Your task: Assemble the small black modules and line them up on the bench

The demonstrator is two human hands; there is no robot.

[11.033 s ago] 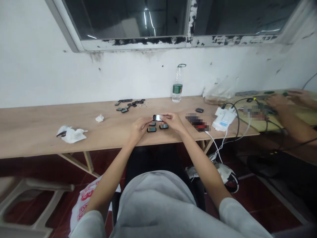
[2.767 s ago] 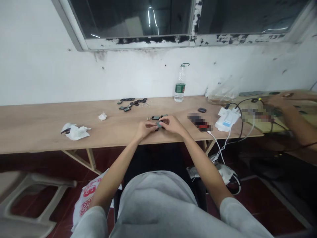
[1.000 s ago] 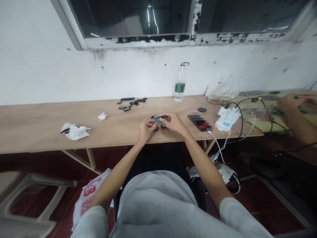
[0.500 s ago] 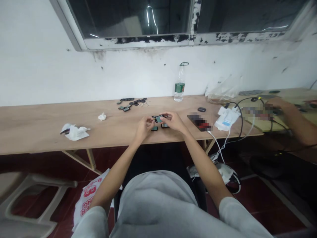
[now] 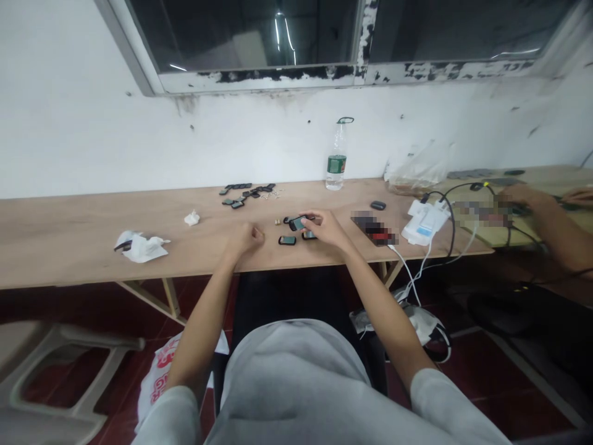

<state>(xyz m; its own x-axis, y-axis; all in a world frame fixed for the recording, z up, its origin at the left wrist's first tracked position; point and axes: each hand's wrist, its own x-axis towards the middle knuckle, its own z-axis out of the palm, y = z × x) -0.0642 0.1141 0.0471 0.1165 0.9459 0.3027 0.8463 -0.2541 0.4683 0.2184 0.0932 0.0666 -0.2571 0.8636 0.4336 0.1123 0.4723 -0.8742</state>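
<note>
Between the thumb and fingers of my right hand (image 5: 323,227) is a small flat black-rimmed piece (image 5: 296,224) with a grey-green face. My left hand (image 5: 246,241) rests low over the table to the left, its fingers curled closed; whatever may be inside them is hidden. A similar black-rimmed piece (image 5: 287,240) lies on the wood between my hands. Another one (image 5: 308,235) is partly covered by my right hand. Two tiny pale bits (image 5: 277,222) sit just left of the held piece, too small to name.
Several more black pieces (image 5: 237,203) lie toward the wall, beside scattered small white bits (image 5: 271,194). Crumpled tissue (image 5: 143,247) is at left. A water bottle (image 5: 336,164), phone (image 5: 373,228) and white power strip (image 5: 419,222) with cables stand right. Another person's arm (image 5: 551,222) reaches in there.
My left hand has come away from the held piece and moved left, its fingers curled. The piece on the table between my hands now shows fully. My right hand stays nearly still.
</note>
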